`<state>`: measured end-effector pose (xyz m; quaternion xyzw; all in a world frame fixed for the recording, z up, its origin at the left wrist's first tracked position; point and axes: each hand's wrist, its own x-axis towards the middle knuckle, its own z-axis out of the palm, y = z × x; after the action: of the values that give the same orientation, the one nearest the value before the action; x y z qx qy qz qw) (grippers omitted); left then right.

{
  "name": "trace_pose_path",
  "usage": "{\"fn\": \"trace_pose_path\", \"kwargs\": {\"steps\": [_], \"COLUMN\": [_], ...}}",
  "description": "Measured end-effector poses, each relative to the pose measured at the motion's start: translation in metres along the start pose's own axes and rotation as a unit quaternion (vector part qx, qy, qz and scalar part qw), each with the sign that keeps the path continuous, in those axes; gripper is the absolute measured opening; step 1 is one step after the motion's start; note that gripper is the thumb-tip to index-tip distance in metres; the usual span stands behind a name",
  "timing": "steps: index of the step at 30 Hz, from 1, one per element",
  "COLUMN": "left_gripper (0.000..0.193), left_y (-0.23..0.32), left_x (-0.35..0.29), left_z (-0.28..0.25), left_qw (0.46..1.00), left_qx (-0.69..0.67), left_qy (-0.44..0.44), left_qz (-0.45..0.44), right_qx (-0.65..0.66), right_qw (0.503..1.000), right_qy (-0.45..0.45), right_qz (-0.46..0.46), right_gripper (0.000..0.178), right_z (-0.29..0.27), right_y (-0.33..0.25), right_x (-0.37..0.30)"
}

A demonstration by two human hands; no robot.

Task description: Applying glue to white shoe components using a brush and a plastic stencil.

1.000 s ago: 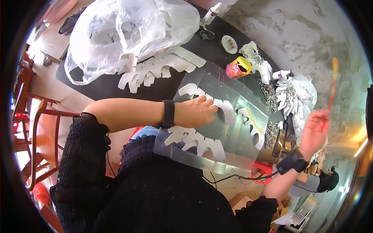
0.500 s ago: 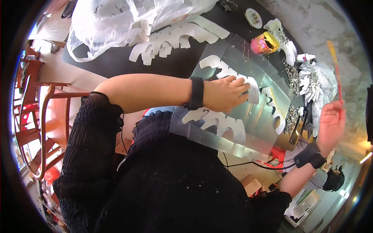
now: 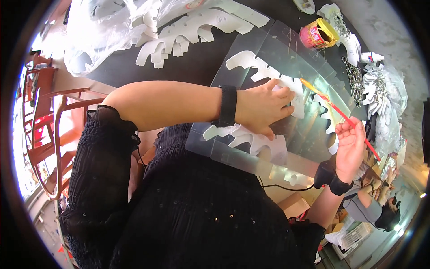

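Observation:
My left hand (image 3: 264, 106) lies with fingers spread over a white scalloped card-like piece (image 3: 251, 62), pressing it onto a translucent plastic sheet (image 3: 293, 145). A red-handled brush (image 3: 344, 115) with yellow bristles is pinched in my right hand (image 3: 349, 150). Its bristle end points up and left, near the right end of that white piece; whether it touches cannot be told. Another scalloped piece (image 3: 262, 142) sits below my left hand, nearer my body. To the right, partly behind the brush, is one more curved white piece (image 3: 333, 117).
At the far right stands an open pink-and-yellow tub (image 3: 319, 35). Metal chains (image 3: 354, 83), a small white bottle (image 3: 371, 57) and bundled white pieces lie beyond it. A clear plastic bag (image 3: 89, 45) and stacked white pieces (image 3: 188, 31) occupy the far left. A wooden chair (image 3: 56, 134) is at left.
My right hand has swung the brush from upright at the far right down and left over the sheet. My left hand stays on the white piece, its fingers spread wider.

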<state>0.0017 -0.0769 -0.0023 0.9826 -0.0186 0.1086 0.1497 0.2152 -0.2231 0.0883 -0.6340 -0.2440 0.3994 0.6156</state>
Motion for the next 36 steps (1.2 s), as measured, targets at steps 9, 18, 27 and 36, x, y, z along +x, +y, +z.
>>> {"fn": "trace_pose_path", "kwargs": {"steps": [9, 18, 27, 36], "left_gripper": [0.071, 0.069, 0.067, 0.067], "left_y": [0.002, 0.001, 0.001, 0.0], "left_x": [0.001, -0.002, -0.003, -0.002], "left_z": [-0.007, -0.004, -0.003, -0.002], "left_qw": [1.0, 0.999, 0.998, 0.998], "left_qx": [-0.007, -0.042, -0.043, -0.038], "left_qy": [-0.019, -0.02, -0.035, -0.033], "left_qz": [0.003, 0.014, 0.021, 0.024], "right_qx": [-0.15, -0.173, -0.173, -0.2], "right_qw": [0.98, 0.976, 0.976, 0.972], "right_qy": [-0.061, -0.06, -0.062, -0.075], "right_qz": [-0.12, -0.121, -0.117, -0.099], "right_gripper": [0.024, 0.022, 0.022, 0.023], "right_z": [0.022, 0.027, 0.013, 0.023], "right_y": [0.009, 0.015, 0.006, 0.01], "right_x": [-0.001, 0.001, -0.002, 0.0]}}
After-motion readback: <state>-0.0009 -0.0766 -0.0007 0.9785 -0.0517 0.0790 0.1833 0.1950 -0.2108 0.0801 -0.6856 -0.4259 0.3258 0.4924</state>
